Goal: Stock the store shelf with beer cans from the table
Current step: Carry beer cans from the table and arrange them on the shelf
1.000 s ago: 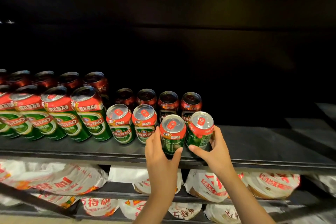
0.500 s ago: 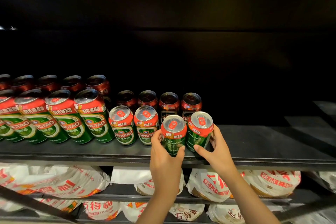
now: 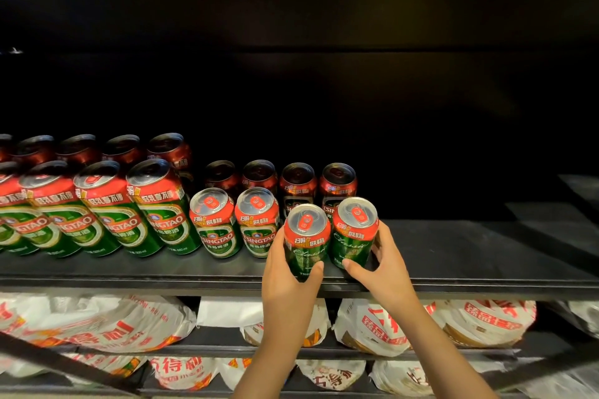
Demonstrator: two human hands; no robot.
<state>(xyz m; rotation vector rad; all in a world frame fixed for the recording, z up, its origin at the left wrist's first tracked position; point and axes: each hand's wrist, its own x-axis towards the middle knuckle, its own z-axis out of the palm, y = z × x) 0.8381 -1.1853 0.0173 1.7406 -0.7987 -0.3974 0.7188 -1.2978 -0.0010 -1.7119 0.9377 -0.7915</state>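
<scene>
Grips the left can (image 3: 307,243) in the left hand (image 3: 291,285), thumb across its front, base right at the front lip of the shelf (image 3: 470,256). Clasps the right can (image 3: 354,236) in the right hand (image 3: 385,272), fingers closed round its lower body, base seemingly down on the shelf just behind that lip. Shows almost no shift over the last second: same two cans, same grips, same spot at the shelf's front, only slightly squared up beside the short cans (image 3: 257,223) already standing there. Suggests a placing step nearly finished but not released. Leaves plenty of bare shelf to the right of both cans for more stock. Keeps the table out of sight, so remaining supply cannot be judged.
</scene>
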